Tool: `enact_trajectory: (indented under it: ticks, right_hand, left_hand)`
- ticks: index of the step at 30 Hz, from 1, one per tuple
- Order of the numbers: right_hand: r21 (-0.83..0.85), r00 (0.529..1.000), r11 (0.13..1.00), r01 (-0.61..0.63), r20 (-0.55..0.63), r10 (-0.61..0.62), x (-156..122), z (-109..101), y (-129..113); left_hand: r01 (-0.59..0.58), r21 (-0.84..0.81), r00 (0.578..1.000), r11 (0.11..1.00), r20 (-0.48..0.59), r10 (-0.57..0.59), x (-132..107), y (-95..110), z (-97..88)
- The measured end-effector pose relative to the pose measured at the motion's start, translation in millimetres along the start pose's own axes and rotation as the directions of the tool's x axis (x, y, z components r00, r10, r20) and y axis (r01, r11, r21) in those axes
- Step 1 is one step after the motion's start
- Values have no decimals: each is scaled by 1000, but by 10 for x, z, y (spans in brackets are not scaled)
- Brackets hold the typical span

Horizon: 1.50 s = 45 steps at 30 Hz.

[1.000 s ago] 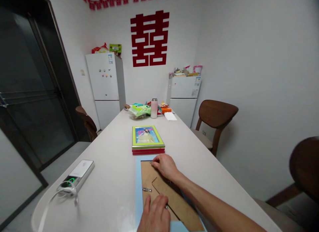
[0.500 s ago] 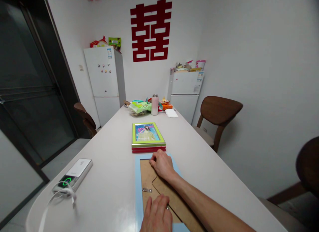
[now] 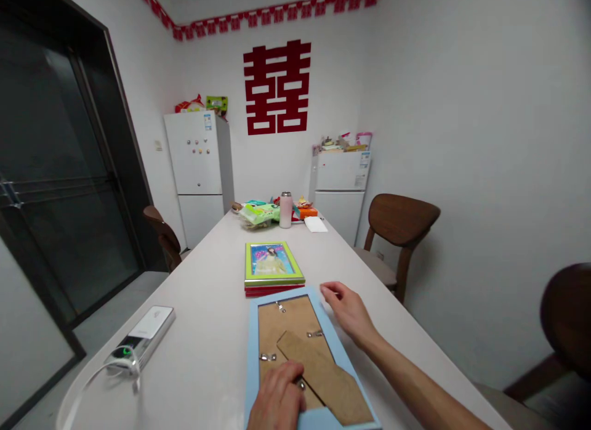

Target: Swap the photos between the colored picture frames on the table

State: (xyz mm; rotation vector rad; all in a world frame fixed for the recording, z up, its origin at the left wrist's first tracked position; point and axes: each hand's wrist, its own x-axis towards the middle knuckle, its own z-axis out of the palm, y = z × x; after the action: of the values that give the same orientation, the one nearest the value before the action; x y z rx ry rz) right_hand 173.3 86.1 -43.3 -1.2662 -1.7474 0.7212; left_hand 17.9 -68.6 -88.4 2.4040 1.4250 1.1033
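Observation:
A light-blue picture frame lies face down before me, its brown backboard and angled stand leg showing. Small metal clips sit along the inner edges of the back. My left hand rests over the lower left of the backboard, fingers laid on it beside a metal fitting at the leg; its thumb is hidden. My right hand is at the frame's upper right corner, fingers loosely bent with nothing visible in them. Whether its fingertips touch the rim I cannot tell.
Just beyond the frame, a green picture frame lies on red ones. A power bank with a white cable is at the left. Farther back stand a pink bottle and snack bags. Chairs flank the table.
My right hand has moved off the backboard's top, rightward past the rim, uncovering clips there. The left hand has shifted slightly left. The view has tilted up.

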Motion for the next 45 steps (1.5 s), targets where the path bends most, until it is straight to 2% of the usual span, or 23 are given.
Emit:
enact_trajectory:
  ticks: [2,3,4,5,6,7,8,10,12,13,16,18,21,25,28,31,35,39,42,45]
  right_hand:
    - [82,997,994,-76,21,75,-212,-85,22]
    - [135,992,984,-113,75,103,-345,-70,10]
    - [303,969,932,-198,204,139,-484,-22,-17]
    - [445,934,844,-298,320,161,-615,47,-59]
    - [533,898,751,-391,399,185,-728,123,-110]
    - [584,876,670,-459,424,231,-816,191,-164]
    - [631,864,598,-495,428,263,-875,238,-214]
    - [723,877,499,-478,367,309,-905,242,-275]
    - [788,909,471,-398,266,322,-847,126,-255]
    - [793,918,488,-365,220,329,-800,38,-216]
    - [668,921,655,-353,126,368,-653,-235,-22]
    - [527,932,780,-338,73,354,-586,-363,125]
    - [342,958,899,-275,21,286,-545,-445,318]
    - [136,977,968,-209,-7,212,-538,-447,484]
    - [14,980,980,-197,-16,197,-528,-481,533]
    - [-95,983,978,-185,-28,184,-497,-596,580]
    - [-288,983,940,-181,-49,174,-367,-824,763]
    - [-470,981,862,-189,-50,188,-110,-1021,997]
    - [-516,977,831,-210,-78,199,88,-1115,1106]
    - [-563,980,803,-195,-76,185,221,-1169,1141]
  left_hand:
    - [91,-186,987,978,-112,-113,79,111,-51]
    - [130,-297,970,946,-158,-183,124,182,-62]
    - [153,-409,952,900,-183,-245,170,258,-62]
    - [162,-509,938,845,-186,-292,214,336,-54]
    - [167,-592,928,789,-176,-328,253,411,-42]
    - [172,-652,921,738,-159,-355,288,478,-29]
    - [177,-690,917,702,-142,-372,319,535,-22]
    - [188,-725,912,662,-122,-392,372,610,-40]
    - [199,-753,893,627,-124,-432,419,628,-104]
    - [204,-771,877,603,-129,-462,438,617,-146]
    - [223,-820,844,527,-109,-526,455,511,-230]
    - [260,-810,856,526,-59,-513,414,395,-211]
    - [383,-697,871,607,53,-488,294,212,-103]
    - [500,-469,861,728,175,-478,179,102,-18]
    - [490,-312,872,814,181,-455,196,146,-13]
    - [451,-157,881,878,234,-411,274,237,47]
    - [467,-1,847,884,286,-447,451,341,255]
    - [461,32,854,887,255,-453,747,384,484]
    - [453,11,870,891,215,-445,969,386,610]
    - [459,-35,875,887,188,-446,1075,372,671]
